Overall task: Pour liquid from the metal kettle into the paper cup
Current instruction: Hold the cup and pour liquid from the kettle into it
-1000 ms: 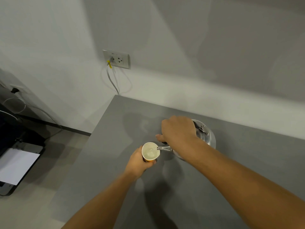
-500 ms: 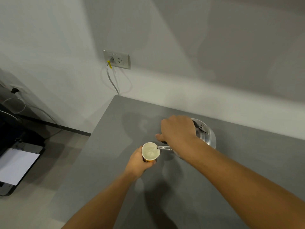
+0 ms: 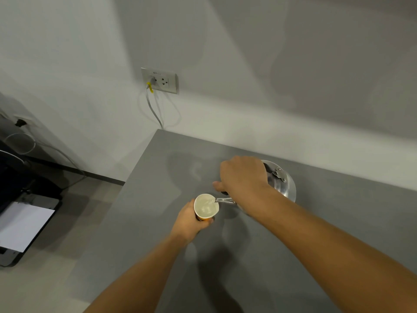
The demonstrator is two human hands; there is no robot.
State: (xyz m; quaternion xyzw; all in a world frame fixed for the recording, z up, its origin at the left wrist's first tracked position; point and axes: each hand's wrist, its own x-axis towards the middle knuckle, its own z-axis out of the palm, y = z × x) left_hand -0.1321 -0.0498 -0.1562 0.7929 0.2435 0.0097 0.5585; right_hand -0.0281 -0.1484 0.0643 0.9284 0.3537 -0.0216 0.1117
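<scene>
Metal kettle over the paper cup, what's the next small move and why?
Probably tip the shiny metal kettle back upright with the right hand. Its spout sits at the rim of the orange paper cup, which the left hand holds and which already looks well filled.

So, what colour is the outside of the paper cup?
Orange, seen in a small strip under the pale rim of the paper cup in the head view; fingers hide the rest.
</scene>
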